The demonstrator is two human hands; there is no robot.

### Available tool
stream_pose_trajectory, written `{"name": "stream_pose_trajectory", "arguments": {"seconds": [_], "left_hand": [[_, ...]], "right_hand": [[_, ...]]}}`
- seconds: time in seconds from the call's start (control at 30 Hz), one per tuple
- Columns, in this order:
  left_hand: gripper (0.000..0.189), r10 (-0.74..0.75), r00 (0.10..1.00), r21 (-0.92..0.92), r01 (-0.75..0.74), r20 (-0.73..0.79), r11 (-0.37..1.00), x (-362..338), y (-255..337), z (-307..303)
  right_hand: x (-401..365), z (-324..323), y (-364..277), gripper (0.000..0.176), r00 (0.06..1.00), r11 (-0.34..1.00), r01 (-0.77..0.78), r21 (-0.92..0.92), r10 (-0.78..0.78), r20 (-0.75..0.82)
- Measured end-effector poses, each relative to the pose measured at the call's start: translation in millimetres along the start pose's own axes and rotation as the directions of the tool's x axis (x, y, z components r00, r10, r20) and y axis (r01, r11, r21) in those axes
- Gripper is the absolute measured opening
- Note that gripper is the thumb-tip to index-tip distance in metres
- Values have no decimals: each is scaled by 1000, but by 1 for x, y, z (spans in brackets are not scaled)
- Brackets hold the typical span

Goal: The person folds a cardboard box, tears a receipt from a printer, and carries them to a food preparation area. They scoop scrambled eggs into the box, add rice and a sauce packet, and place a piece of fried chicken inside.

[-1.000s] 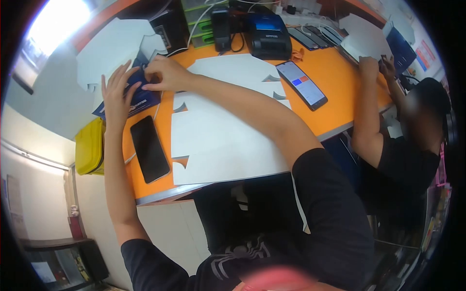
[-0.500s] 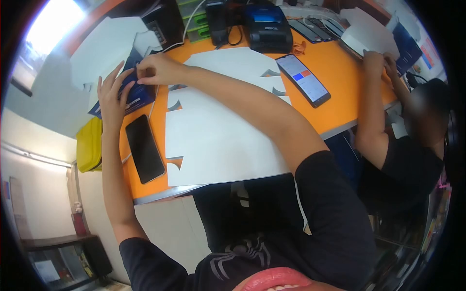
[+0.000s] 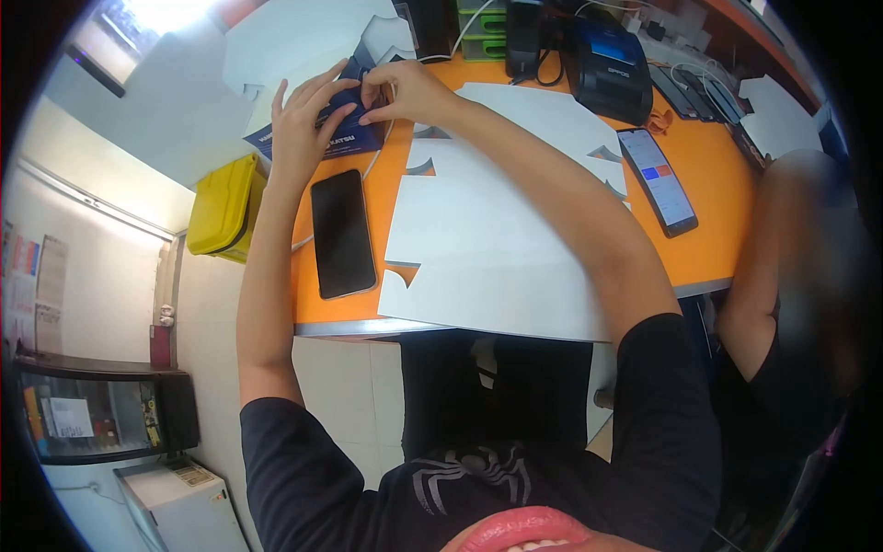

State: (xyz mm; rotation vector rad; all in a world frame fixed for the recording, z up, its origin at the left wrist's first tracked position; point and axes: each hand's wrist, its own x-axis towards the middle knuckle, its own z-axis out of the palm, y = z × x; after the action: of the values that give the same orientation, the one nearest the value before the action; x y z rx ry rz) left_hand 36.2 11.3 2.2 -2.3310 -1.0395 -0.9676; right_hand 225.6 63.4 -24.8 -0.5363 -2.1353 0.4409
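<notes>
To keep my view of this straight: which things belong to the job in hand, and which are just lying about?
Job:
blue printed card, at left hand and right hand
white notched sheet, probably

Lying about, it seems:
dark-screened phone
lit phone
yellow case
black desktop machine

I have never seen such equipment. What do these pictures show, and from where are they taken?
There is no robot: a person works with bare left hand and right hand. All pictures come from one camera worn on the head, looking forward and down.

Both hands are at a dark blue printed cardboard piece; how firmly they hold it is hard to see. On the orange tabletop lie a large white notched sheet, a dark-screened phone left of it and a lit phone right of it. A black boxy device stands behind. Another person's arm shows at right.
</notes>
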Motion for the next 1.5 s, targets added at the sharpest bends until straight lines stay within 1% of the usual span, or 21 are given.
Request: {"name": "stream_pose_trajectory", "arguments": {"seconds": [0.03,0.13,0.23,0.33,0.43,0.63,0.8,0.83,0.9,1.0,1.13,1.23,1.3,1.33,1.4,1.5], "left_hand": [[24,-21,999,-32,21,25,999,0,0,-1],[23,-23,999,-12,23,23,1000,0,1,-3],[23,-12,1000,48,12,-5,999,1,4,-5],[23,-23,999,46,24,-25,999,0,2,-1],[44,5,999,52,-3,-38,999,0,0,1],[44,-12,1000,85,12,-1,996,-1,2,0],[41,1,999,139,5,-46,990,-1,3,-2],[41,7,998,147,2,-58,989,0,2,-2],[41,-15,999,149,22,-49,989,0,4,-1],[43,-47,998,147,51,-32,988,-1,7,-1],[46,-61,998,160,62,-9,985,-2,10,0],[46,-58,998,104,55,27,993,-1,10,-1],[30,-65,997,98,62,34,993,0,9,-3],[22,-67,997,97,63,35,993,1,9,-4],[22,-63,998,102,61,13,993,2,10,-4],[20,-63,998,125,63,-9,990,2,10,-5]], "right_hand": [[0,0,0,26,1000,1000,4,1,-4,-3],[1,1,1,26,1000,1000,5,8,-5,-5],[1,2,2,24,1000,1000,4,22,-4,3],[0,3,1,23,1000,999,12,42,-13,10],[1,3,1,23,1000,1000,9,29,-9,17],[0,2,-1,23,1000,1000,27,7,-27,-8],[1,2,-2,23,1000,1000,7,-4,-7,17],[2,2,-1,23,1000,1000,9,16,-10,22],[2,2,-1,22,999,998,13,60,-15,33],[2,3,0,22,999,1000,9,25,-10,34],[0,3,-1,21,1000,999,1,52,-2,23],[-1,1,-4,21,1000,999,-13,42,12,19],[-1,1,-4,22,1000,999,9,48,-10,7],[0,0,-4,22,1000,999,-3,43,3,20],[2,0,-2,23,998,999,-31,35,29,49],[3,2,-2,22,999,998,-12,54,10,33]]}}
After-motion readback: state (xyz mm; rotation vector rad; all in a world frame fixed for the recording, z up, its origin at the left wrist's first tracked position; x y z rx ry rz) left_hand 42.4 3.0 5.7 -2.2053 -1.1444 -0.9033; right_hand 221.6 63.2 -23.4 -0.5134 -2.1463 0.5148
